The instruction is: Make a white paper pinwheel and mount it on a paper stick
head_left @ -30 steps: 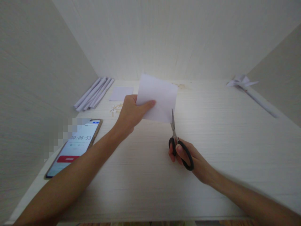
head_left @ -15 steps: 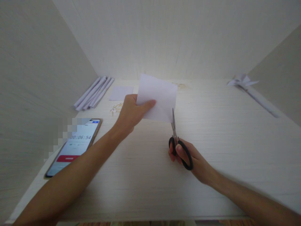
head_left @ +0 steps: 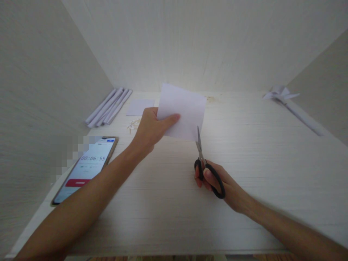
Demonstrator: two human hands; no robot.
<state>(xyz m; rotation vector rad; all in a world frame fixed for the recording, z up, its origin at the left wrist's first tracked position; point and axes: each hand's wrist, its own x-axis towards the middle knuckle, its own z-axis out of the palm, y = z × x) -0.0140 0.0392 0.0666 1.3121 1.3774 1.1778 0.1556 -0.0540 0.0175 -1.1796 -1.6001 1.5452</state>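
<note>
A square sheet of white paper (head_left: 185, 103) is pinched in my left hand (head_left: 153, 127), thumb on top and fingers behind it. My right hand (head_left: 221, 181) grips a pair of scissors (head_left: 200, 154) by its black handles. The blades are slightly parted and point away from me, with the upper blade over the paper's lower right corner. The lower edge of the sheet lies close to the blades. Whether they have cut into it I cannot tell.
Several rolled paper tubes (head_left: 108, 108) lie at the back left beside a flat paper square (head_left: 140, 107) and small rubber bands (head_left: 133, 125). A phone (head_left: 87, 168) showing a timer rests at the left. A paper pinwheel-like piece on a stick (head_left: 299, 112) lies at the back right.
The scissors have shifted slightly left, their blades opened a little wider and overlapping the paper's corner more. The paper has risen slightly in my left hand.
</note>
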